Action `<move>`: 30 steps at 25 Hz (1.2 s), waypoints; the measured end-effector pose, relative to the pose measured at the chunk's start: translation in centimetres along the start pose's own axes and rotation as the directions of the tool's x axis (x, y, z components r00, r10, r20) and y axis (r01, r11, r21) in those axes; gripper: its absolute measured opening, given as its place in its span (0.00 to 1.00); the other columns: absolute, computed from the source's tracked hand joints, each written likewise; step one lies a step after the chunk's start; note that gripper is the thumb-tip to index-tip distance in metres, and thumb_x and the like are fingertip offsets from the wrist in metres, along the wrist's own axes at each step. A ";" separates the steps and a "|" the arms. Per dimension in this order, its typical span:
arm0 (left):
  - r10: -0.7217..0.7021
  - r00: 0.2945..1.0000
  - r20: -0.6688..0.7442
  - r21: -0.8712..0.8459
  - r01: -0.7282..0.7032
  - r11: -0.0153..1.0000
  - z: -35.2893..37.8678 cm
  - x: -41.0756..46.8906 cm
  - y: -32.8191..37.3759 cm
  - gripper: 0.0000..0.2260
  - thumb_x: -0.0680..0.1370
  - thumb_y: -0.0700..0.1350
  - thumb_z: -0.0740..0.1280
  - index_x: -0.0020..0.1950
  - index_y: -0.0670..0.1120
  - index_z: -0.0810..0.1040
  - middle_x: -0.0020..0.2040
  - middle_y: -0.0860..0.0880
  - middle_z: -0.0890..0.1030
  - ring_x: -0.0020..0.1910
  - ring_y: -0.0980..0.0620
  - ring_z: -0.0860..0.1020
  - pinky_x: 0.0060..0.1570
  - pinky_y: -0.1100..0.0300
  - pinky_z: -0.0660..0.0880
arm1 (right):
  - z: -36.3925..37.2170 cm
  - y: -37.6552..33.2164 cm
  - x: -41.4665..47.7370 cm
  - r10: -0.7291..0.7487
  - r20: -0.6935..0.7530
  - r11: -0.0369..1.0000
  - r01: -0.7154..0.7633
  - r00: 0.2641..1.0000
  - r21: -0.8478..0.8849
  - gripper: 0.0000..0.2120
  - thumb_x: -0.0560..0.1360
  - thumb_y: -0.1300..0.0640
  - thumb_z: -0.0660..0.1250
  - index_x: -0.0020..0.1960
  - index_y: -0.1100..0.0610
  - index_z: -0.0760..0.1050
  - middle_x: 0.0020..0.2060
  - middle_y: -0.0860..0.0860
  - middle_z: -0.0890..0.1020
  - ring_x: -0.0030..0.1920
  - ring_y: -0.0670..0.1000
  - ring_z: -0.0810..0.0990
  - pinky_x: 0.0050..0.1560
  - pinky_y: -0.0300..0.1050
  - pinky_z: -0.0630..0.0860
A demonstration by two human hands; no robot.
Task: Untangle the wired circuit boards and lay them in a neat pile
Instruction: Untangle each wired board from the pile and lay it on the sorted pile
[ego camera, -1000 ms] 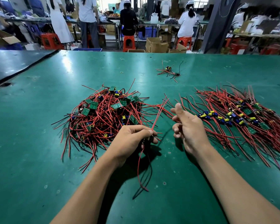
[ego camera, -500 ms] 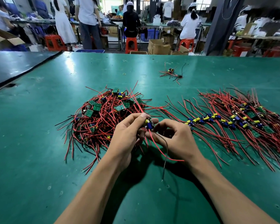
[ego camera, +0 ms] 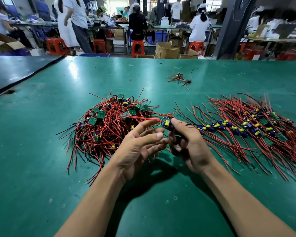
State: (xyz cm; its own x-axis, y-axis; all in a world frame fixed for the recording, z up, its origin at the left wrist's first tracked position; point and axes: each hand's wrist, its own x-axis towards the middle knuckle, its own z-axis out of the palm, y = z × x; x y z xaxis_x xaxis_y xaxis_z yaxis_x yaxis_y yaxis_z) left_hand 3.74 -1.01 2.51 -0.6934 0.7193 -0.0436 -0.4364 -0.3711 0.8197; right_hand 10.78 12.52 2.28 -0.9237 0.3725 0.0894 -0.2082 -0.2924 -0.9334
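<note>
Circuit board, yellow-and-blue-capped, red-wired, within clamped right grip; left grip apart.

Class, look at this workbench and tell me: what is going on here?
A person works at a green table. The right hand holds one wired circuit board; the left hand is open beside it. A tangled heap lies to the left, a neater pile to the right.
</note>
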 end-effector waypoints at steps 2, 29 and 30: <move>-0.079 0.997 0.000 0.013 0.079 0.997 0.0 -0.1 0.0 0.07 0.72 0.37 0.69 0.49 0.44 0.83 0.39 0.45 0.81 0.35 0.48 0.82 0.35 0.61 0.80 | -0.3 -0.2 0.0 0.132 0.029 0.990 -0.133 0.991 0.049 0.11 0.71 0.47 0.70 0.35 0.52 0.75 0.27 0.49 0.66 0.25 0.45 0.60 0.25 0.38 0.52; -0.047 0.995 -0.083 0.338 0.073 0.938 -0.1 0.3 -1.9 0.07 0.76 0.36 0.68 0.40 0.42 0.84 0.36 0.41 0.82 0.35 0.45 0.82 0.35 0.56 0.81 | -2.3 1.0 0.3 0.173 0.039 0.973 -0.164 0.984 -0.163 0.12 0.66 0.48 0.80 0.41 0.55 0.83 0.38 0.58 0.78 0.39 0.57 0.68 0.41 0.51 0.67; -0.021 0.995 -0.101 0.348 0.055 0.936 -0.1 0.3 -1.9 0.07 0.75 0.36 0.68 0.39 0.42 0.84 0.35 0.42 0.81 0.33 0.46 0.80 0.33 0.57 0.80 | -2.5 1.1 0.3 0.180 0.057 0.972 -0.168 0.982 -0.164 0.12 0.67 0.48 0.79 0.44 0.55 0.84 0.40 0.57 0.81 0.41 0.57 0.70 0.44 0.53 0.69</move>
State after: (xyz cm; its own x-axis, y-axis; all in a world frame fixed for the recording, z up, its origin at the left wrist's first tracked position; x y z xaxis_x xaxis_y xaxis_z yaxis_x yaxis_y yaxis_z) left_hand 4.31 -0.12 0.92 -0.7385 0.6638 -0.1184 -0.2471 -0.1031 0.9635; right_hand 11.07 14.47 0.45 -0.9630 0.2629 -0.0599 0.0056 -0.2024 -0.9793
